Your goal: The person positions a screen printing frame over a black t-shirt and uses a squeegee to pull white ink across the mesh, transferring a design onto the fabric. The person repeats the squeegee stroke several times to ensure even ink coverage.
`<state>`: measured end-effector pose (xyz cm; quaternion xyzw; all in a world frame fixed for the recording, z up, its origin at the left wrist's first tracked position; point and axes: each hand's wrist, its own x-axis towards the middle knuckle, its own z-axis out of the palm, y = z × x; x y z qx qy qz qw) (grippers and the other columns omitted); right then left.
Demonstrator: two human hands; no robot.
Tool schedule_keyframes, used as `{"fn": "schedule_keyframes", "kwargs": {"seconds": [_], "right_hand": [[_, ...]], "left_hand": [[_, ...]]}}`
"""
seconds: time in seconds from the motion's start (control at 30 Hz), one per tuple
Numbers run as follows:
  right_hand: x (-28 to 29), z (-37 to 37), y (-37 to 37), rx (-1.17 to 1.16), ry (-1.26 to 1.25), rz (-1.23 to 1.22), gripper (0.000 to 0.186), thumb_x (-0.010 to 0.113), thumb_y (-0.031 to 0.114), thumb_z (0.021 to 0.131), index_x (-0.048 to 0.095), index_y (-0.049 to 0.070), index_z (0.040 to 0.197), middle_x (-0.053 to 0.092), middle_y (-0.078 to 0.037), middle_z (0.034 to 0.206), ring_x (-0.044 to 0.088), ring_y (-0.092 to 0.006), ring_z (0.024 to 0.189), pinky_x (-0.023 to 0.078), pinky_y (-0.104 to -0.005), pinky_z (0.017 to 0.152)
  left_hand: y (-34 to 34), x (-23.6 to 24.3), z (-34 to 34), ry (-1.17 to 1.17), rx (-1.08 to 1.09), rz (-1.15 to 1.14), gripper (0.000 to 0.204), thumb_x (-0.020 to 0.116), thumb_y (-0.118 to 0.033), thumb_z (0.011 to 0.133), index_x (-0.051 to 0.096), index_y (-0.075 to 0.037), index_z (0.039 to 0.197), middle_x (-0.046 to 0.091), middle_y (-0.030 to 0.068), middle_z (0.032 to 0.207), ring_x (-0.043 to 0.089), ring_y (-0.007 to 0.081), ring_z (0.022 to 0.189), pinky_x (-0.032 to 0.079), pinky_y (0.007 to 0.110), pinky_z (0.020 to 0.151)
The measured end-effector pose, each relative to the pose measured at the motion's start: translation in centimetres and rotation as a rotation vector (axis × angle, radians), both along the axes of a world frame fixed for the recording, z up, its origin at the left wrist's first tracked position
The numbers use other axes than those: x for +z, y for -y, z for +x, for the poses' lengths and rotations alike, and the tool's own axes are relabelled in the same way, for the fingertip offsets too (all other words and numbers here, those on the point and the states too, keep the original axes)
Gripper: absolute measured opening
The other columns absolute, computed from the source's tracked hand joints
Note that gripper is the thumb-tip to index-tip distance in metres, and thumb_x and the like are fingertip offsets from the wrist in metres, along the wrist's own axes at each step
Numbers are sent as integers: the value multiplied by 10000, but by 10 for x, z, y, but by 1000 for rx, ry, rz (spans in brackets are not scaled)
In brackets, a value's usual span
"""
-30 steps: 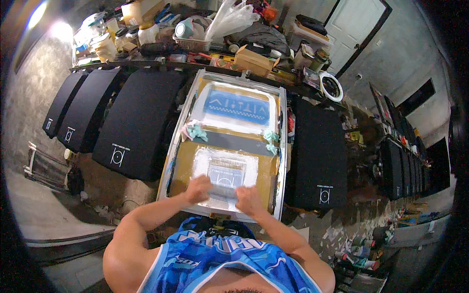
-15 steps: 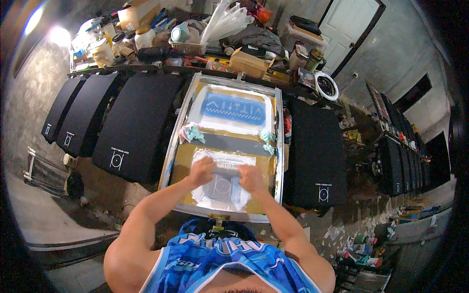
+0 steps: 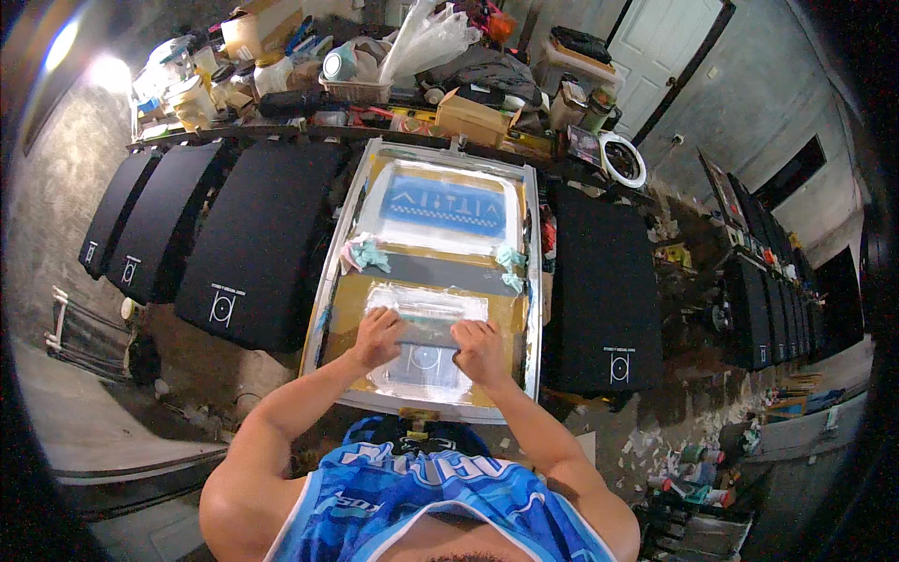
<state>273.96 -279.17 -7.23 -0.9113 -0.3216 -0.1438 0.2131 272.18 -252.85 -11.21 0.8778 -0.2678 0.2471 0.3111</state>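
Clutching a grey squeegee (image 3: pixel 428 332) from both ends, the person's got a proper two-fisted grip going, left hand (image 3: pixel 379 337) and right hand (image 3: pixel 479 349) both curled tight around it, knuckles up. The bar sits crosswise over the whitish patch (image 3: pixel 421 386) in the near half of a big metal-edged screen frame (image 3: pixel 535 281), with a round line design showing just below it. Around that patch it's all tan mesh (image 3: pixel 507 328). Further up there's a dark grey strip (image 3: pixel 440 273) running across, a crumpled pink and mint rag (image 3: pixel 365 254) by its left end and a mint one (image 3: pixel 510 262) by its right, then a blue panel (image 3: pixel 445 201) bordered in white. Black panels with little white logos flank the frame, a large one (image 3: pixel 257 244) off to the left and another (image 3: pixel 609 281) to the right. Behind everything, the bench (image 3: pixel 300 129) is absolutely piled up: jars, a cardboard box (image 3: pixel 473 117), clear plastic bags (image 3: pixel 426 42), the works. White door (image 3: pixel 665 56) at the back right.
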Motion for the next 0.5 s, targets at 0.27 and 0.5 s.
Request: {"fn": "schedule_keyframes", "kwargs": {"seconds": [0.27,0.5], "right_hand": [[0,31,-1,7,-112,-36,258,652,82,683,687,67,938,707,-113,958,667,-286,940,432,-432,848],[0,-63,12,156,-310,-248,308,672,100,625,681,48,928,702,-98,919,665,-269,901,441,-421,804]], "left_hand": [[8,9,26,-6,57,44,272,673,-71,534,619,-82,801,552,78,813,568,290,794,433,426,734],[-2,-1,-68,-138,-95,98,296,708,-126,528,630,-99,812,571,68,819,579,281,795,408,432,721]]}}
